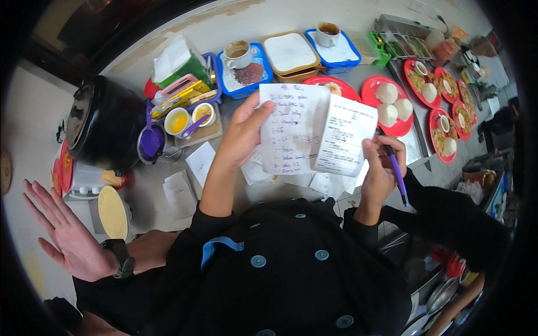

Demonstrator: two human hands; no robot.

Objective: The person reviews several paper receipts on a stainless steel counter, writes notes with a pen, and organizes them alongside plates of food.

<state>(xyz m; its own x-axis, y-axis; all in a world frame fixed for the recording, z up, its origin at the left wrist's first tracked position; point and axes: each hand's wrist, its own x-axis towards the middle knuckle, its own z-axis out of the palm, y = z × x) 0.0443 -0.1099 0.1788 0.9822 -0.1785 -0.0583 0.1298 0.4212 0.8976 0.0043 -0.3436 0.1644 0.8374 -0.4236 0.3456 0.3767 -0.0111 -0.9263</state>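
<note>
My left hand [244, 131] pinches the left edge of a white sheet with handwriting [291, 131], held up over the counter. My right hand [378, 176] grips a printed receipt [346, 137] by its lower right edge, its thumb on the front. Along the fingers of that hand lies a purple pen [397, 175] pointing downward. The receipt slightly overlaps the sheet's right side. Beneath them, loose paper slips [179, 193] lie on the steel counter. At the left is an open hand with a dark wristwatch [75, 241], palm up, seemingly another person's.
A black pot [106, 123] stands left, beside a purple ladle [150, 137] and yellow-filled cups [178, 122]. Blue-lidded tubs [244, 78] and mugs [327, 35] line the wall. Red plates with rice mounds [388, 106] sit right. Another person's dark sleeve [459, 215] reaches in.
</note>
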